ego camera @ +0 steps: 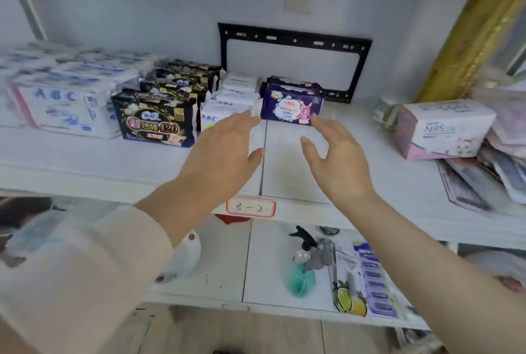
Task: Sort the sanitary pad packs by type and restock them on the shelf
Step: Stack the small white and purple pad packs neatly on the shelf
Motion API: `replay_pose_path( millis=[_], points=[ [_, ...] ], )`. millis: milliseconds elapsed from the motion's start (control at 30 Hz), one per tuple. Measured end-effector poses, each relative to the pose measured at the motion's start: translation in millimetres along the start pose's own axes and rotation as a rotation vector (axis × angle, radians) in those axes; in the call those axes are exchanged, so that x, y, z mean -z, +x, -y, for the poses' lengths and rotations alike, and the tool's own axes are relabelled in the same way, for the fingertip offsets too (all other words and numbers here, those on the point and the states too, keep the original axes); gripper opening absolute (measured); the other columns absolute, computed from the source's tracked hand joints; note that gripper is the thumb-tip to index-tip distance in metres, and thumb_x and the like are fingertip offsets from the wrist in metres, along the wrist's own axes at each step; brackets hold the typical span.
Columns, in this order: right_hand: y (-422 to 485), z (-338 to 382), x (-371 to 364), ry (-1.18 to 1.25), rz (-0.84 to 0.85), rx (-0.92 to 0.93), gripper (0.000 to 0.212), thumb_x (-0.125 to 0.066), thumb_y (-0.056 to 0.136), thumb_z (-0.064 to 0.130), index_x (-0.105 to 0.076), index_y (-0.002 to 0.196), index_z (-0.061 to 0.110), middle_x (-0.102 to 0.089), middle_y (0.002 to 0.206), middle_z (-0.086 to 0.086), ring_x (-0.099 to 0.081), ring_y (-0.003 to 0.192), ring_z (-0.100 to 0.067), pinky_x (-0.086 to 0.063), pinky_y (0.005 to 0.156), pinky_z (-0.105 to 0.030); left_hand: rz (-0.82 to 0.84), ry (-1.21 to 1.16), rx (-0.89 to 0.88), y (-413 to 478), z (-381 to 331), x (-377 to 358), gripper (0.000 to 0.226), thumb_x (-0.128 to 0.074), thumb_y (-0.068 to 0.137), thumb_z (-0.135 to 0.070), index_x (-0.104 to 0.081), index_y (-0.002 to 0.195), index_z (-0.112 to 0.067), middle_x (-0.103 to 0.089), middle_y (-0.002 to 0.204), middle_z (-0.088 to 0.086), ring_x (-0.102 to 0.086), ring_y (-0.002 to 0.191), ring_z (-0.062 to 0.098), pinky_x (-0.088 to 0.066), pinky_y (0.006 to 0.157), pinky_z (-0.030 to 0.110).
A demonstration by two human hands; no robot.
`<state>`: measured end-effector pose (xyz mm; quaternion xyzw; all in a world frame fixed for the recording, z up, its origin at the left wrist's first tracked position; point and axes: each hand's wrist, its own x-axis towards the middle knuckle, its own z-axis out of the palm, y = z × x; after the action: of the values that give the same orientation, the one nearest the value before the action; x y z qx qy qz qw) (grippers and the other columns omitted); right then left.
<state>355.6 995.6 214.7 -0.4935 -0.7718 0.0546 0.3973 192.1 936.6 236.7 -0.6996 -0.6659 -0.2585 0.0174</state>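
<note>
Flanking purple "338" pack [291, 104], left hand [225, 151], right hand [338, 161]

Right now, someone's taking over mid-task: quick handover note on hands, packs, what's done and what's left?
Left hand: open, holding nothing, fingertips by the purple pack's left edge; contact unclear.
Right hand: open, empty, by that pack's right corner.
On the shelf, left to right: large white ABC packs, black packs, small white ABC packs, purple pack.
Done: these stand in rows by type.
Left: probably squaring the purple pack; the pile beside the N95 box is too blurred to identify.
</note>
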Motion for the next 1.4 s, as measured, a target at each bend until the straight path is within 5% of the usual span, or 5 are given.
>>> replay_pose_path(
  millis=[500, 667, 833, 967, 1400],
  points=[
    [-209.3, -20.9, 7.6, 0.066, 0.075, -0.016, 0.053, -0.039, 0.088, 0.037, -0.054, 0.127, 0.004, -0.055, 0.131, -0.011, -0.037, 0.131, -0.019, -0.033, 0.109, -0.044, 0.126, 0.007, 0.144, -169.7, -27.9, -53.9, 0.047, -0.048, 0.093, -0.025, -0.038, 0.138, -0.016, -0.036, 0.147, 0.001, -0.034, 0.135, 0.02, -0.024, 0.11, 0.036],
    [-270.5, -24.8, -5.8, 0.054, 0.204, -0.088, 0.045, -0.05, 0.088, 0.026, -0.054, 0.127, 0.004, -0.055, 0.132, -0.01, -0.04, 0.132, -0.026, -0.024, 0.109, -0.028, 0.254, -0.011, 0.169, -219.2, -21.0, -82.1, 0.047, -0.047, 0.094, -0.026, -0.037, 0.139, -0.016, -0.036, 0.147, 0.002, -0.031, 0.137, 0.018, -0.021, 0.112, 0.033],
    [-315.3, -32.8, -33.9, 0.016, 0.283, -0.133, 0.043, -0.056, 0.084, 0.02, -0.057, 0.123, 0.003, -0.059, 0.126, -0.011, -0.046, 0.127, -0.029, -0.036, 0.105, -0.045, 0.422, -0.011, 0.23, -260.2, 3.3, -116.2, 0.049, -0.043, 0.096, -0.024, -0.03, 0.143, -0.018, -0.027, 0.152, -0.001, -0.022, 0.14, 0.016, -0.013, 0.111, 0.028],
    [-339.9, -34.8, -55.2, -0.028, 0.409, -0.228, 0.042, -0.058, 0.086, 0.021, -0.057, 0.125, 0.007, -0.057, 0.13, -0.009, -0.046, 0.128, -0.025, -0.034, 0.105, -0.038, 0.506, -0.044, 0.252, -285.4, 28.1, -145.7, 0.048, -0.044, 0.094, -0.02, -0.033, 0.14, -0.017, -0.037, 0.145, 0.0, -0.035, 0.131, 0.019, -0.018, 0.104, 0.024],
    [-436.8, -127.4, -203.8, -0.125, 0.871, -0.349, 0.046, -0.052, 0.094, 0.022, -0.043, 0.138, 0.012, -0.041, 0.144, -0.001, -0.025, 0.14, -0.016, -0.019, 0.112, -0.031, 0.818, -0.04, 0.329, -381.6, 124.0, -338.1, 0.05, -0.036, 0.098, -0.028, -0.021, 0.145, -0.021, -0.019, 0.154, -0.003, -0.015, 0.142, 0.013, -0.007, 0.113, 0.027]
  ],
)
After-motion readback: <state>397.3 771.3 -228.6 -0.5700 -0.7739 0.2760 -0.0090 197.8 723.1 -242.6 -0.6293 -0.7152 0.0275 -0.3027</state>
